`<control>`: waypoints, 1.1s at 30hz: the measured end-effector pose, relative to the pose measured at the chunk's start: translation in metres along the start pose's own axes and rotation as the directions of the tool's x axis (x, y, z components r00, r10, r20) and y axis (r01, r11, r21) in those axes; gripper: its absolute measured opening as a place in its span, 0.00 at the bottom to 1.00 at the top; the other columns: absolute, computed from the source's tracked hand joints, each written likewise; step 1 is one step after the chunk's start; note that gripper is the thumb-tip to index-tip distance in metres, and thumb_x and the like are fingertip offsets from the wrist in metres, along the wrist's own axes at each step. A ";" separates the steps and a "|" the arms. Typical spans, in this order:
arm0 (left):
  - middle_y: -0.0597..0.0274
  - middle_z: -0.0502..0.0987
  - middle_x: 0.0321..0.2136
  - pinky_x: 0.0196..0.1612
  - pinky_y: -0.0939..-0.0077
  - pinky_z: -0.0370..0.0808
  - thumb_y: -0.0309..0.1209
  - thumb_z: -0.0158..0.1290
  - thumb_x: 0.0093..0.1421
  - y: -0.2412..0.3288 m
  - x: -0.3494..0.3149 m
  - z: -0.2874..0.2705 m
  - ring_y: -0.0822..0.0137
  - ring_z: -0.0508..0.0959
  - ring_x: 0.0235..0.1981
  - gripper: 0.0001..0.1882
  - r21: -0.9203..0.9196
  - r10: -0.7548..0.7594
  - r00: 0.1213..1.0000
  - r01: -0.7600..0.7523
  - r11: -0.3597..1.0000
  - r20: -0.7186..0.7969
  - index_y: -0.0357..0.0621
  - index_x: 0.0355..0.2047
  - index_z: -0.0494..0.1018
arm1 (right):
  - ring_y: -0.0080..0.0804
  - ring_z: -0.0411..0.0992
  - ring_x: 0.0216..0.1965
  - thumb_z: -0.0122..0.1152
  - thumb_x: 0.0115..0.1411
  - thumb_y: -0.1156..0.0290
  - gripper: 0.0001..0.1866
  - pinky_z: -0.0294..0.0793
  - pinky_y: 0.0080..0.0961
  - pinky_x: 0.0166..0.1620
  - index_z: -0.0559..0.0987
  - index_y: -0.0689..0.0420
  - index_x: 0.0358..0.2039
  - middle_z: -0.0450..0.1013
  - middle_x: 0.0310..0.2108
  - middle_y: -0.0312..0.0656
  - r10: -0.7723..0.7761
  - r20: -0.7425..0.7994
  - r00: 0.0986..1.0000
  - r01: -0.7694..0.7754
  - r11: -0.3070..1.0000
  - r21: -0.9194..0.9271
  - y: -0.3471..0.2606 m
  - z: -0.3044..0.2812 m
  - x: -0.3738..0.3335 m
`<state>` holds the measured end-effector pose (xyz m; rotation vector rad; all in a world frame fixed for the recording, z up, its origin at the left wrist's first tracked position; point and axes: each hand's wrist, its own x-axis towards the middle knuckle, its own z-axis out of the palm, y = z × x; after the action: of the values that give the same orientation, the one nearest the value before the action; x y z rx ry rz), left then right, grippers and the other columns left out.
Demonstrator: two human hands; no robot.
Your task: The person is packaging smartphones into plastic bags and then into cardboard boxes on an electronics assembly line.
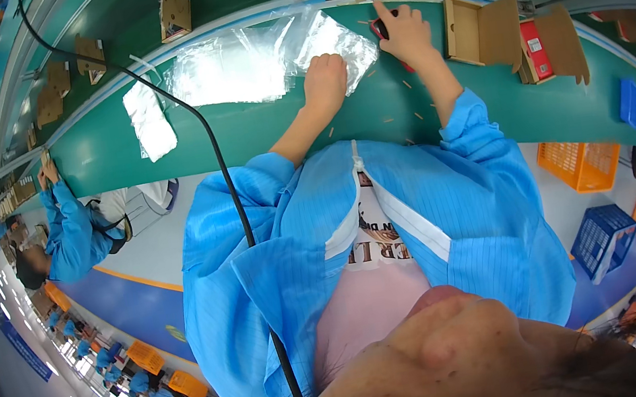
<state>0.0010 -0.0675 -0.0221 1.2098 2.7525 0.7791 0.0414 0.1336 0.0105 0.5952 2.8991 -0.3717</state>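
My left hand (326, 83) is closed at the near edge of a clear plastic bag (353, 43), its fingers curled onto the film. To its right, my right hand (407, 36) bends round a small red and black object (377, 28), with the index finger stretched toward the far edge of the bench. The palm hides most of that object, so its kind does not show. More clear plastic bags (231, 68) lie spread flat to the left. Further left rests a white folded packet (149, 120).
Open cardboard boxes (480, 31) stand right of my hands, one with a red box (535, 50) inside. Small brown strips (408, 84) litter the green bench (245, 140). A black cable (218, 155) hangs across the view. At left another person (66, 226) works along the bench.
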 end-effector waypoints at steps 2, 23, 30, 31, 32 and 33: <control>0.52 0.72 0.29 0.38 0.60 0.69 0.26 0.52 0.53 -0.001 -0.002 -0.002 0.51 0.71 0.34 0.04 -0.097 0.013 0.997 -0.020 0.995 -0.076 0.39 0.28 0.73 | 0.53 0.64 0.48 0.68 0.38 0.58 0.42 0.69 0.46 0.47 0.66 0.45 0.58 0.63 0.48 0.53 0.027 -0.090 0.996 -0.008 0.978 0.209 0.013 -0.007 -0.003; 0.58 0.73 0.26 0.28 0.63 0.74 0.27 0.52 0.53 0.008 0.012 -0.029 0.56 0.75 0.29 0.04 -0.005 0.011 0.972 -0.013 1.000 -0.235 0.43 0.30 0.71 | 0.36 0.74 0.24 0.59 0.59 0.60 0.14 0.72 0.28 0.26 0.73 0.60 0.31 0.73 0.23 0.44 0.098 -0.118 0.988 -0.017 0.834 0.552 -0.047 -0.002 -0.115; 0.58 0.71 0.26 0.29 0.65 0.73 0.25 0.53 0.49 0.032 0.016 -0.056 0.57 0.74 0.29 0.09 -0.143 0.236 0.957 -0.261 0.955 -0.166 0.43 0.33 0.72 | 0.29 0.74 0.33 0.59 0.58 0.73 0.39 0.73 0.20 0.33 0.47 0.64 0.63 0.72 0.35 0.47 0.092 0.017 0.996 -0.029 0.128 0.991 -0.051 0.033 -0.086; 0.58 0.71 0.26 0.28 0.66 0.73 0.24 0.53 0.48 0.032 0.017 -0.057 0.57 0.74 0.29 0.10 -0.120 0.269 0.947 -0.292 0.949 -0.172 0.42 0.33 0.72 | 0.29 0.74 0.33 0.59 0.58 0.73 0.39 0.73 0.20 0.33 0.47 0.64 0.63 0.72 0.35 0.47 0.082 0.016 0.996 -0.026 0.132 0.991 -0.052 0.038 -0.078; 0.58 0.71 0.26 0.28 0.66 0.73 0.24 0.53 0.48 0.034 0.017 -0.059 0.57 0.74 0.29 0.10 -0.118 0.264 0.948 -0.287 0.951 -0.179 0.42 0.33 0.72 | 0.30 0.73 0.35 0.60 0.57 0.73 0.41 0.72 0.21 0.35 0.46 0.62 0.64 0.71 0.35 0.47 0.086 -0.121 0.989 0.082 0.368 0.926 -0.054 0.042 -0.068; 0.57 0.71 0.26 0.28 0.67 0.73 0.24 0.53 0.49 0.036 0.015 -0.060 0.57 0.74 0.29 0.10 -0.132 0.274 0.946 -0.297 0.946 -0.171 0.42 0.33 0.72 | 0.31 0.72 0.37 0.60 0.57 0.73 0.42 0.72 0.23 0.37 0.45 0.60 0.65 0.71 0.36 0.48 0.056 -0.255 0.965 0.177 0.578 0.797 -0.056 0.045 -0.059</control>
<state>0.0018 -0.0622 0.0495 1.6000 2.5947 1.1335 0.0768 0.0494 -0.0089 0.6743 2.8244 -1.8452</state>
